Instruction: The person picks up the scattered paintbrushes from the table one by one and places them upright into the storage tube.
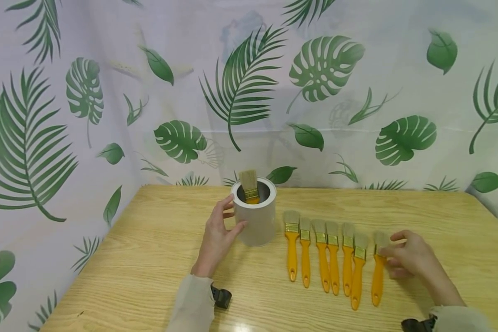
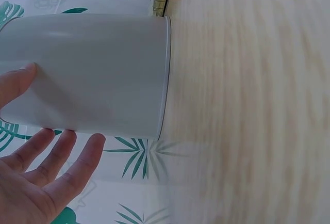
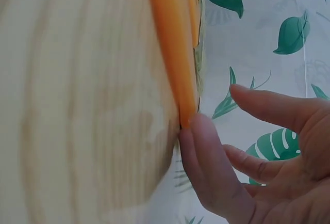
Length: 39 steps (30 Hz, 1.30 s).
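R hand [image 1: 412, 253]: thumb & fingers were parted at ferrule of end brush [image 1: 377, 286] (orange hdl, brassy ferrule, pale bristles), contact unclear. Six similar brushes [image 1: 334, 265] lay left of those fingers. L hand [image 1: 216, 235] was loosely spread, thumb touching grey can [image 1: 257, 226] w/ white rim, just right of fingers; one upright brush [image 1: 248, 182] inside, bristles up.

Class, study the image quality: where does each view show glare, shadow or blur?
Head: a bright glare spot on the tabletop at the bottom edge; left wrist: a soft-edged shadow on the side of the can; right wrist: the wood grain looks blurred.
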Each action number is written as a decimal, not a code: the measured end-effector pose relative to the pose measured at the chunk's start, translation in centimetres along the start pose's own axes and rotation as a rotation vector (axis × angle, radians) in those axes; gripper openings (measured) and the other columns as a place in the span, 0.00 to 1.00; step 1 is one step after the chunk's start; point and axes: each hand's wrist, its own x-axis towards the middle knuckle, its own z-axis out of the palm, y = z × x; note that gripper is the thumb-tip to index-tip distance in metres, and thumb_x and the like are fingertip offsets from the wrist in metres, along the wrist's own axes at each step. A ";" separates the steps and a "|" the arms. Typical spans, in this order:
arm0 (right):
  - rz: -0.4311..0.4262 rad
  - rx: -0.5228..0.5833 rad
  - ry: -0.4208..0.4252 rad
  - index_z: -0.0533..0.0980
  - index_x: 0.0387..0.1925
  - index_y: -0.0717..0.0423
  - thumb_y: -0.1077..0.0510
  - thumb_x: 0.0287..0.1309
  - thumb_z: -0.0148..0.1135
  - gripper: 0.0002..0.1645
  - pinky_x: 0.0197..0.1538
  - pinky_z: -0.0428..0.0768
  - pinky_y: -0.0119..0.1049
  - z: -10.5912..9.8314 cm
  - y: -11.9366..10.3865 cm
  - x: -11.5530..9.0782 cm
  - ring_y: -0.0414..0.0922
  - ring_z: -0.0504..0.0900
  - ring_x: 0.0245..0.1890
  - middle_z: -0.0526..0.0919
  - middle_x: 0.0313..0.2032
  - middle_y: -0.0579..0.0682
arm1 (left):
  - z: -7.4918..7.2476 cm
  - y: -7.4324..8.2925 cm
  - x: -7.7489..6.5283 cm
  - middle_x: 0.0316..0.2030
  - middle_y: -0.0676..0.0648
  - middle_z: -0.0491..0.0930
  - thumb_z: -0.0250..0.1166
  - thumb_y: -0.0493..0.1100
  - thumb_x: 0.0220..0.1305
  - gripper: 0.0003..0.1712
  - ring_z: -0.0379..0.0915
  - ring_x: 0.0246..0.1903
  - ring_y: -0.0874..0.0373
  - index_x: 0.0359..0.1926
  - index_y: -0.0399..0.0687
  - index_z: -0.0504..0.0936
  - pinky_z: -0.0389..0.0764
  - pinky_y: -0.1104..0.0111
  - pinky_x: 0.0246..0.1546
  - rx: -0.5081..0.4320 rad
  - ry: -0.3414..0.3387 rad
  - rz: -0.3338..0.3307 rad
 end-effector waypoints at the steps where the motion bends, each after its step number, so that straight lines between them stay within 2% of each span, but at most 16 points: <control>1: 0.012 0.016 -0.013 0.52 0.63 0.82 0.62 0.64 0.65 0.41 0.31 0.89 0.43 0.0 0.1 0.0 0.46 0.85 0.29 0.74 0.46 0.76 | 0.0 0.0 0.0 0.56 0.33 0.74 0.72 0.27 0.60 0.37 0.76 0.53 0.36 0.67 0.38 0.66 0.83 0.46 0.51 0.000 0.000 -0.002; 5: 0.042 0.037 -0.054 0.47 0.64 0.84 0.63 0.62 0.67 0.46 0.29 0.88 0.40 0.3 0.3 0.1 0.44 0.84 0.25 0.80 0.37 0.65 | 0.0 0.1 0.0 0.56 0.33 0.74 0.72 0.28 0.60 0.36 0.76 0.53 0.35 0.66 0.38 0.66 0.83 0.46 0.51 -0.001 -0.002 -0.010; 7: 0.049 0.000 -0.062 0.47 0.63 0.85 0.63 0.60 0.68 0.48 0.28 0.87 0.38 0.5 0.3 0.3 0.42 0.83 0.21 0.81 0.32 0.59 | 0.1 0.1 0.0 0.56 0.33 0.74 0.72 0.28 0.60 0.36 0.76 0.53 0.36 0.66 0.38 0.66 0.83 0.46 0.51 0.001 -0.002 -0.011; 11: 0.043 -0.093 -0.060 0.47 0.63 0.87 0.66 0.56 0.71 0.50 0.26 0.86 0.36 1.1 0.2 0.6 0.42 0.80 0.19 0.79 0.26 0.54 | 0.0 0.0 0.0 0.57 0.33 0.74 0.72 0.28 0.60 0.37 0.77 0.53 0.36 0.67 0.39 0.66 0.83 0.46 0.51 0.003 -0.002 -0.014; 16: 0.038 -0.116 -0.033 0.47 0.63 0.87 0.69 0.52 0.71 0.50 0.26 0.86 0.36 1.4 0.0 0.6 0.42 0.79 0.19 0.75 0.26 0.55 | 0.0 0.0 0.0 0.56 0.33 0.74 0.72 0.28 0.60 0.36 0.77 0.52 0.36 0.67 0.39 0.66 0.83 0.46 0.51 0.001 -0.001 -0.017; 20: 0.032 -0.123 -0.013 0.52 0.62 0.86 0.68 0.50 0.72 0.48 0.26 0.86 0.37 1.4 0.0 0.7 0.43 0.79 0.19 0.77 0.29 0.58 | 0.0 0.0 0.1 0.56 0.33 0.74 0.72 0.28 0.60 0.36 0.76 0.53 0.36 0.67 0.38 0.66 0.83 0.46 0.51 -0.001 0.001 -0.011; 24: 0.027 -0.125 0.009 0.55 0.61 0.84 0.67 0.49 0.73 0.47 0.27 0.87 0.38 1.2 0.2 0.7 0.44 0.82 0.23 0.78 0.42 0.74 | -0.1 -0.1 0.1 0.57 0.33 0.74 0.72 0.27 0.59 0.37 0.76 0.54 0.36 0.67 0.38 0.66 0.82 0.46 0.52 0.001 0.000 -0.003; 26: 0.031 -0.104 0.004 0.55 0.63 0.84 0.67 0.50 0.74 0.48 0.29 0.87 0.39 1.2 0.2 0.7 0.44 0.83 0.25 0.73 0.53 0.81 | -0.1 -0.2 0.1 0.56 0.33 0.74 0.72 0.27 0.59 0.37 0.76 0.53 0.37 0.66 0.38 0.66 0.82 0.46 0.51 0.004 0.002 -0.002; 28: 0.040 -0.060 -0.011 0.53 0.66 0.82 0.68 0.52 0.73 0.49 0.30 0.87 0.39 1.1 0.3 0.7 0.44 0.84 0.27 0.64 0.61 0.84 | -0.1 -0.2 0.1 0.56 0.33 0.75 0.72 0.27 0.59 0.37 0.76 0.53 0.36 0.66 0.37 0.66 0.82 0.46 0.52 0.002 0.004 0.001; 31: 0.042 0.018 -0.028 0.50 0.69 0.80 0.68 0.55 0.72 0.51 0.32 0.88 0.40 0.9 0.4 0.6 0.44 0.85 0.29 0.57 0.66 0.83 | -0.1 -0.3 0.1 0.56 0.33 0.74 0.72 0.27 0.59 0.37 0.76 0.53 0.36 0.66 0.37 0.66 0.82 0.46 0.51 0.003 0.001 0.011; 34: 0.010 0.088 -0.033 0.49 0.71 0.79 0.69 0.58 0.70 0.50 0.32 0.88 0.41 0.6 0.6 0.7 0.44 0.86 0.29 0.58 0.65 0.84 | 0.0 -0.3 0.1 0.56 0.33 0.74 0.72 0.27 0.59 0.37 0.76 0.53 0.36 0.66 0.36 0.66 0.82 0.46 0.52 0.003 0.000 0.018; 36: -0.008 0.153 -0.037 0.48 0.71 0.79 0.70 0.58 0.68 0.49 0.33 0.89 0.42 0.3 0.9 0.7 0.45 0.87 0.29 0.68 0.56 0.84 | 0.0 -0.3 0.1 0.56 0.33 0.75 0.72 0.27 0.59 0.37 0.76 0.53 0.36 0.66 0.36 0.66 0.82 0.46 0.52 0.009 0.000 0.014; 37: -0.016 0.179 -0.041 0.48 0.72 0.78 0.70 0.59 0.68 0.49 0.34 0.89 0.43 0.1 0.9 0.8 0.45 0.87 0.29 0.72 0.53 0.81 | 0.0 -0.3 0.1 0.56 0.33 0.75 0.73 0.28 0.59 0.37 0.76 0.53 0.36 0.66 0.37 0.66 0.82 0.46 0.52 0.011 0.000 0.011; 39: -0.022 0.239 -0.048 0.48 0.72 0.78 0.71 0.61 0.66 0.48 0.35 0.89 0.44 -0.1 0.9 0.8 0.45 0.88 0.30 0.80 0.44 0.68 | 0.0 -0.3 0.1 0.56 0.33 0.75 0.73 0.28 0.59 0.37 0.76 0.54 0.36 0.66 0.37 0.66 0.82 0.47 0.52 0.017 0.000 0.009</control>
